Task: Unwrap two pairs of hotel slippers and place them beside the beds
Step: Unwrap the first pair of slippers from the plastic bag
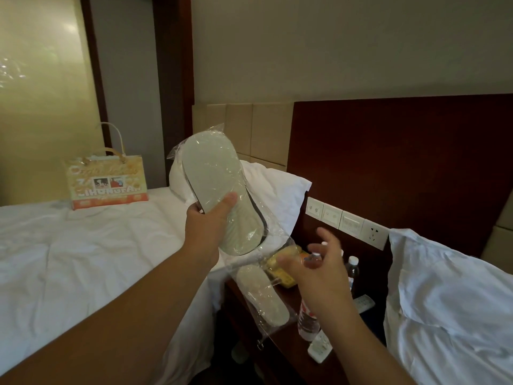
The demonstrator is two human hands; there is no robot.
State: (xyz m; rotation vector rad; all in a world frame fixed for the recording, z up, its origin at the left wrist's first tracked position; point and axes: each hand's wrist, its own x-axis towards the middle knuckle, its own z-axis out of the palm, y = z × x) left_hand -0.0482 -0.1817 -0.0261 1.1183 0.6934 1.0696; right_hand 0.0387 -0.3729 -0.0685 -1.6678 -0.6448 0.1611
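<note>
bag [107, 182] on left bed [83, 259] | nightstand [288, 354] between it and right bed [449, 315] | wrapped slippers [263, 295], bottle [306, 320] perhaps touching, on nightstand

A pale slipper pair [219, 195], sealed in clear plastic, is held aloft and tilted, soles toward the camera, over the left bed [83, 259]. A second wrapped pair [263, 295] is laid flat on the nightstand [288, 357], nearer and to the right.

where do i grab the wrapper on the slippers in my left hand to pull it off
Pinch the slack, empty tail of the wrapper hanging past the slippers' lower end, coming from the right with your right hand. Your left hand grips the pair's middle from the left, and that tail is the loose plastic nearest the free one.
</note>
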